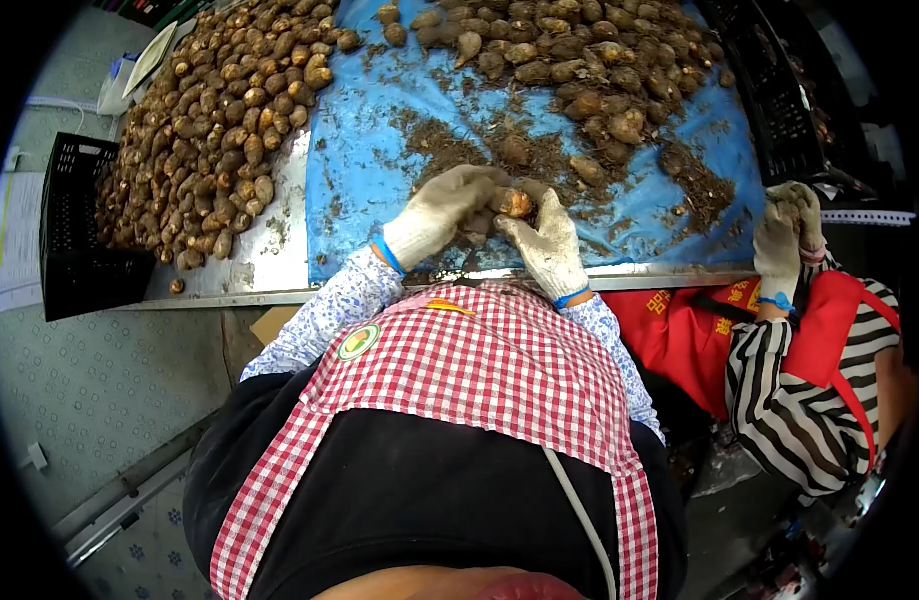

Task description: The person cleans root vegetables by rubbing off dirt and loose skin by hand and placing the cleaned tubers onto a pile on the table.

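Observation:
Both my hands wear dirty white gloves and meet over the near edge of the blue sheet point(355, 215). Between them is a brown taro-like tuber point(517, 204) with an orange-tan end facing up. My left hand point(448, 212) has its fingers wrapped round the tuber's left side. My right hand point(551, 240) pinches it from the right with thumb and fingers. Loose dark root fibres point(445, 145) lie on the sheet just beyond my hands. A large heap of hairy tubers point(590, 60) rests farther back on the sheet.
At the left, many cleaner tubers point(220, 130) are piled on the metal table point(280, 262), beside a black crate point(90, 240). More black crates point(770, 90) stand at the right. A co-worker in striped sleeves point(795, 410) is close on the right, gloved hands point(788, 235) together.

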Motion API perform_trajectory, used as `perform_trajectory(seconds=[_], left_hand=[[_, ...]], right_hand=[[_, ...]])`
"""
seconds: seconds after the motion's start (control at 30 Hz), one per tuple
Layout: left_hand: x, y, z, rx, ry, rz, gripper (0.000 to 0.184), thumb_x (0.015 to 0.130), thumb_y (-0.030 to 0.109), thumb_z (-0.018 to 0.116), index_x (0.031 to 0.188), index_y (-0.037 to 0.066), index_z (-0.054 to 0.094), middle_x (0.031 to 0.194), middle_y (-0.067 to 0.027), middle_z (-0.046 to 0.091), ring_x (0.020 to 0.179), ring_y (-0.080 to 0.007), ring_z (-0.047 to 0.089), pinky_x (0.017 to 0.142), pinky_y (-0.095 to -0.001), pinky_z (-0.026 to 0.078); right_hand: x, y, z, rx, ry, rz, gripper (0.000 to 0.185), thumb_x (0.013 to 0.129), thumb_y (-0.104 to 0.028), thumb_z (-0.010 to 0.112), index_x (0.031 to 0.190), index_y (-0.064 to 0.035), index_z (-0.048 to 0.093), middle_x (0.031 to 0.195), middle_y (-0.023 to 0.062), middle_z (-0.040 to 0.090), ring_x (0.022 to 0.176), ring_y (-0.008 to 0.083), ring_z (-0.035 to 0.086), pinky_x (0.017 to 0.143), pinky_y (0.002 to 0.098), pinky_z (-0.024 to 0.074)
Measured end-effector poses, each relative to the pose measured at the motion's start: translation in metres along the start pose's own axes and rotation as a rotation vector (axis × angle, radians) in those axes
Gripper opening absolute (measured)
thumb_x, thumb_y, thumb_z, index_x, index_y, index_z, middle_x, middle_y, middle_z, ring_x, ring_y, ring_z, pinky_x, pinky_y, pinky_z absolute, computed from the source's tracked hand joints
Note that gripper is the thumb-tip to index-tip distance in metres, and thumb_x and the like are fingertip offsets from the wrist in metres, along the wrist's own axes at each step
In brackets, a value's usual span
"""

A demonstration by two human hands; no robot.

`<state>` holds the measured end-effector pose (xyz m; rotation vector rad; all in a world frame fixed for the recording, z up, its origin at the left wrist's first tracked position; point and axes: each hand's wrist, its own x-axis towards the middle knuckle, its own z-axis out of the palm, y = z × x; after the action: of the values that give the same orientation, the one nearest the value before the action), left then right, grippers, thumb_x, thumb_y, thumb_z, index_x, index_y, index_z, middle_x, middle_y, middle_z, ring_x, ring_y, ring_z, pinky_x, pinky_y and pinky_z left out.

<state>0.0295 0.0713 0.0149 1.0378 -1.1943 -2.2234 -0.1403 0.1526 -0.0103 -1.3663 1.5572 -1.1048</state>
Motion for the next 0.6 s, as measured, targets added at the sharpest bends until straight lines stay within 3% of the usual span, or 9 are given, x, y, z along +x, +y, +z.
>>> perform_trajectory(seconds=[0.07, 0.17, 0.2, 0.27, 0.3, 0.37, 0.4, 0.53, 0.6], left_hand=[[-0.006, 0.0, -0.001, 0.128, 0.104, 0.097, 0.029, 0.1, 0.012, 0.047, 0.123, -0.004, 0.054, 0.099, -0.0101, 0.063, 0.071, -0.0117, 0.059, 0.06, -0.0246, 0.051], [0.0, -0.006, 0.001, 0.57, 0.301, 0.275, 0.027, 0.098, 0.017, 0.051, 0.118, 0.001, 0.059, 0.097, -0.0103, 0.066, 0.077, -0.0132, 0.062, 0.066, -0.0274, 0.052], [-0.002, -0.009, 0.003, 0.747, 0.342, 0.363, 0.026, 0.097, 0.019, 0.052, 0.115, 0.002, 0.061, 0.095, -0.0105, 0.067, 0.078, -0.0146, 0.063, 0.068, -0.0291, 0.053], [0.0, -0.011, 0.002, 0.936, 0.408, 0.428, 0.03, 0.095, 0.025, 0.056, 0.113, 0.002, 0.063, 0.092, -0.013, 0.069, 0.079, -0.0176, 0.066, 0.069, -0.0307, 0.054], [0.001, -0.009, 0.002, 0.905, 0.429, 0.342, 0.029, 0.095, 0.024, 0.055, 0.113, 0.002, 0.063, 0.09, -0.0124, 0.069, 0.074, -0.0167, 0.065, 0.065, -0.0303, 0.054], [0.004, 0.003, 0.006, 0.841, 0.463, 0.165, 0.028, 0.097, 0.021, 0.053, 0.113, 0.002, 0.063, 0.086, -0.0113, 0.068, 0.066, -0.015, 0.063, 0.058, -0.0294, 0.054], [0.008, 0.015, 0.009, 0.655, 0.412, -0.058, 0.028, 0.099, 0.02, 0.05, 0.117, 0.001, 0.061, 0.079, -0.0085, 0.066, 0.054, -0.0118, 0.056, 0.048, -0.0269, 0.05], [0.014, 0.003, -0.015, -0.164, 0.435, 0.067, 0.035, 0.1, 0.021, 0.052, 0.128, 0.0, 0.054, 0.085, -0.0115, 0.065, 0.054, -0.0115, 0.054, 0.044, -0.0248, 0.048], [0.018, 0.004, -0.007, 0.188, 0.337, -0.001, 0.033, 0.1, 0.019, 0.052, 0.127, -0.001, 0.053, 0.094, -0.0136, 0.065, 0.06, -0.014, 0.056, 0.053, -0.0286, 0.051]], right_hand=[[0.001, -0.005, 0.004, 0.151, -0.028, -0.006, 0.047, 0.088, -0.015, 0.07, 0.126, 0.0028, 0.049, 0.11, 0.0144, 0.065, 0.097, 0.0231, 0.063, 0.086, 0.0338, 0.0528], [0.002, -0.011, -0.003, 0.597, -0.148, 0.298, 0.045, 0.09, -0.015, 0.068, 0.126, 0.0031, 0.049, 0.108, 0.0124, 0.065, 0.094, 0.0207, 0.063, 0.083, 0.0335, 0.0532], [0.005, -0.016, -0.003, 0.507, -0.159, 0.38, 0.044, 0.089, -0.016, 0.068, 0.126, 0.0023, 0.05, 0.106, 0.0133, 0.065, 0.089, 0.0219, 0.064, 0.08, 0.0331, 0.0536], [0.004, -0.01, 0.0, 0.15, -0.082, 0.033, 0.045, 0.088, -0.015, 0.07, 0.125, 0.002, 0.051, 0.107, 0.0151, 0.065, 0.089, 0.0247, 0.066, 0.08, 0.0339, 0.054], [0.003, -0.008, 0.002, -0.028, -0.047, -0.143, 0.045, 0.088, -0.015, 0.07, 0.125, 0.0018, 0.051, 0.107, 0.016, 0.065, 0.089, 0.0262, 0.067, 0.08, 0.0343, 0.0542], [0.002, -0.013, 0.002, -0.148, -0.03, -0.152, 0.047, 0.085, -0.01, 0.073, 0.125, 0.0024, 0.052, 0.114, 0.0185, 0.064, 0.099, 0.026, 0.066, 0.085, 0.0342, 0.0538], [0.002, -0.009, 0.003, -0.201, 0.001, -0.201, 0.048, 0.083, -0.009, 0.074, 0.125, 0.0022, 0.052, 0.115, 0.019, 0.064, 0.1, 0.0264, 0.066, 0.086, 0.0342, 0.0537], [0.0, -0.009, 0.005, -0.11, 0.114, -0.192, 0.052, 0.079, -0.009, 0.077, 0.124, 0.0008, 0.053, 0.114, 0.0185, 0.064, 0.104, 0.0284, 0.065, 0.088, 0.0359, 0.0533], [0.001, -0.006, 0.006, -0.065, 0.141, -0.175, 0.051, 0.079, -0.009, 0.077, 0.123, 0.0004, 0.054, 0.114, 0.0186, 0.064, 0.104, 0.0296, 0.065, 0.088, 0.0364, 0.0531]])
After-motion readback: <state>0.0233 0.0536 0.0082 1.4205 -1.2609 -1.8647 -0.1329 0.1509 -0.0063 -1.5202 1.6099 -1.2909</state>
